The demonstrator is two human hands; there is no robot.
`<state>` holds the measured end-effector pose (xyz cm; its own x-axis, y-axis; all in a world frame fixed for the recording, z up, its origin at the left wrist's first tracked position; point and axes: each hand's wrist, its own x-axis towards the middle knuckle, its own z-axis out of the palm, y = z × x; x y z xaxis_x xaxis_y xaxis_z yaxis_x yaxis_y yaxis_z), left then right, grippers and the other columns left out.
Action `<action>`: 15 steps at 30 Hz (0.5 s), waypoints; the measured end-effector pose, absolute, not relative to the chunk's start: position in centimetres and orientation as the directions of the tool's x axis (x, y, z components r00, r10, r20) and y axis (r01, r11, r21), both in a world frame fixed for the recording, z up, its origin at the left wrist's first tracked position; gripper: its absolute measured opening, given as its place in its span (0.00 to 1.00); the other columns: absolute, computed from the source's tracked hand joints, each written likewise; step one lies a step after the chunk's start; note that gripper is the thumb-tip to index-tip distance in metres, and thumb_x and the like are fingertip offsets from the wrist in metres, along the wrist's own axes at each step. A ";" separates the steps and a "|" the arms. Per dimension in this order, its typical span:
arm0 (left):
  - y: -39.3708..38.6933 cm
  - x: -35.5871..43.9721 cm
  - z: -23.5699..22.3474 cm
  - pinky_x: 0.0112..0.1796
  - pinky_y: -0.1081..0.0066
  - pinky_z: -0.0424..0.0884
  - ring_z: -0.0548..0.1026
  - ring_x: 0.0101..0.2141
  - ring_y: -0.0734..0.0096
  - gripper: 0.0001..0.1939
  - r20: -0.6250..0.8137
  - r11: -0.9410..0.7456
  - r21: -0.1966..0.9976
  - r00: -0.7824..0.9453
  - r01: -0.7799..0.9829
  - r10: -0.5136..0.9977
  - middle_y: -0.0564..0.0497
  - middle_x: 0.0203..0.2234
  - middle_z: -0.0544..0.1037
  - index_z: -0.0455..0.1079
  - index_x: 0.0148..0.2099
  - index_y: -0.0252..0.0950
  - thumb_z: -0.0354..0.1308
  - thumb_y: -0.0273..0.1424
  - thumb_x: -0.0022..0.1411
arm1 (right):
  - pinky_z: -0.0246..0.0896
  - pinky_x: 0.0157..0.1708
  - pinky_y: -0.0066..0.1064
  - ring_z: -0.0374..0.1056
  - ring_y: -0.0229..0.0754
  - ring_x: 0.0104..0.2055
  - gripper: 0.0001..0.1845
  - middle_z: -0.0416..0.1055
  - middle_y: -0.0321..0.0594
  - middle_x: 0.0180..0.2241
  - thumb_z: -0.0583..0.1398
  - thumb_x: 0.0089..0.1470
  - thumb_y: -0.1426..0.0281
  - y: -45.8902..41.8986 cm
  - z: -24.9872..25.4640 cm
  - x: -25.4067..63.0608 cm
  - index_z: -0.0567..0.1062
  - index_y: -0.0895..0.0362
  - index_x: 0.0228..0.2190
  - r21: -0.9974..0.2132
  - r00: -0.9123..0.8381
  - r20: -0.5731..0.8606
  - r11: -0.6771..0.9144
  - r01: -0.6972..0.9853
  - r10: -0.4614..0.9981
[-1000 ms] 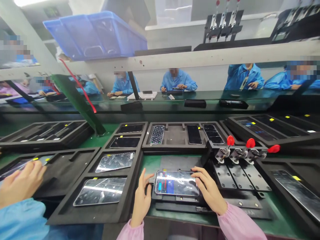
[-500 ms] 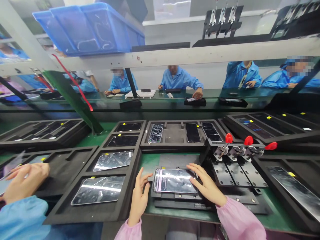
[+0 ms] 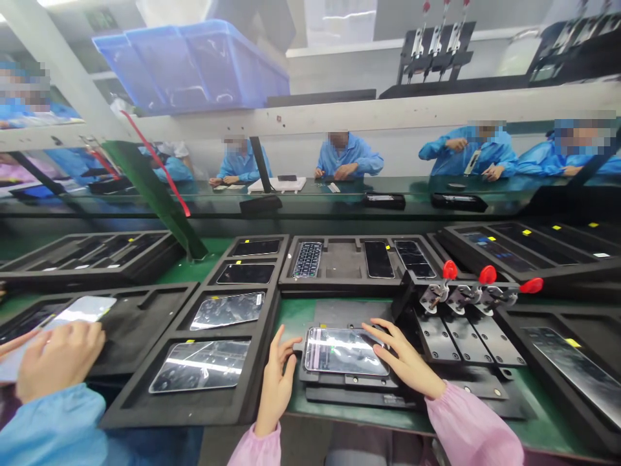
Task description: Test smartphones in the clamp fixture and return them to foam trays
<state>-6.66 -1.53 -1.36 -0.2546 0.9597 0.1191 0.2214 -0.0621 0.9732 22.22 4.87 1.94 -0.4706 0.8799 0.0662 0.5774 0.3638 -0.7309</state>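
co-worker's hand (image 3: 61,362): far left, blue sleeve, flat over a pale phone panel (image 3: 87,309) in a black foam tray (image 3: 130,323); separate from the pink-sleeved pair.
centre-left foam tray (image 3: 145,414): two film-covered glass panels (image 3: 227,310) lying flat, each in its own recess, apart; layout likely guards the glass against rubbing.
rear foam trays (image 3: 339,288): dark screens (image 3: 378,259) in separate pockets, yellow tags on them, plus one ribbed part (image 3: 307,259), too small to identify.
left hand (image 3: 276,382): open, fingers spread and upright, just beside the panel's left edge; no grip.
task panel (image 3: 347,351): glass up, flat in a black jig (image 3: 349,395) on the green worktop (image 3: 295,317); seated there, apparently for steady, square location.
right hand (image 3: 405,362): open, fingers fanned toward the panel's upper-right corner; contact unclear, not clamped. Hands well apart, bracketing the panel, probably to align it.
clamp fixture (image 3: 439,340): three red-handled levers (image 3: 449,270) beside the jig, no panel visible in it.
far-right foam tray (image 3: 548,395): one long glass panel (image 3: 577,369), yellow tag.
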 end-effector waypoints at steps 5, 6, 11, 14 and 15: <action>-1.6 -6.6 -1.5 0.51 0.63 0.62 0.71 0.47 0.67 0.30 0.128 -0.066 0.971 -0.266 0.228 0.955 0.46 0.46 0.72 0.42 0.64 0.42 0.48 0.37 0.63 | 0.46 0.60 0.41 0.47 0.42 0.61 0.23 0.51 0.39 0.58 0.48 0.58 0.60 4.5 2.3 21.6 0.58 0.45 0.55 -0.708 -0.434 0.134 0.392 0.588 0.891; -1.6 -6.6 -1.6 0.50 0.63 0.62 0.71 0.47 0.67 0.30 0.128 -0.068 0.972 -0.265 0.223 0.956 0.46 0.46 0.72 0.42 0.64 0.42 0.48 0.37 0.63 | 0.45 0.60 0.42 0.46 0.43 0.62 0.25 0.50 0.40 0.59 0.48 0.57 0.59 4.4 2.8 21.1 0.57 0.46 0.56 -0.683 -0.425 0.172 0.419 0.599 0.889; -1.6 -6.7 -1.6 0.50 0.63 0.64 0.72 0.45 0.67 0.31 0.135 -0.085 0.977 -0.260 0.195 0.956 0.46 0.46 0.73 0.42 0.64 0.42 0.48 0.38 0.62 | 0.35 0.57 0.59 0.47 0.53 0.61 0.52 0.50 0.47 0.59 0.61 0.41 0.52 4.7 6.0 16.4 0.41 0.49 0.61 -0.470 -0.673 0.057 0.614 0.634 0.738; -1.7 -6.7 -1.5 0.50 0.63 0.64 0.73 0.44 0.67 0.31 0.136 -0.088 0.978 -0.262 0.187 0.956 0.46 0.46 0.73 0.42 0.64 0.42 0.49 0.38 0.62 | 0.37 0.55 0.60 0.57 0.55 0.54 0.58 0.60 0.50 0.53 0.64 0.34 0.55 5.6 6.9 14.0 0.42 0.52 0.61 -0.382 -0.745 -0.068 0.673 0.633 0.663; -1.7 -6.7 -1.4 0.49 0.63 0.64 0.73 0.44 0.67 0.31 0.137 -0.090 0.979 -0.262 0.184 0.955 0.46 0.45 0.73 0.43 0.64 0.42 0.49 0.38 0.62 | 0.40 0.54 0.58 0.60 0.54 0.51 0.58 0.63 0.50 0.50 0.65 0.33 0.56 5.9 7.0 13.5 0.44 0.53 0.60 -0.357 -0.749 -0.078 0.683 0.637 0.658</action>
<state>-6.69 -1.74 -1.40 -0.2616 0.9553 0.1375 0.1843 -0.0904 0.9787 13.48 5.89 6.98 -0.7490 0.6580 -0.0777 0.6371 0.6829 -0.3574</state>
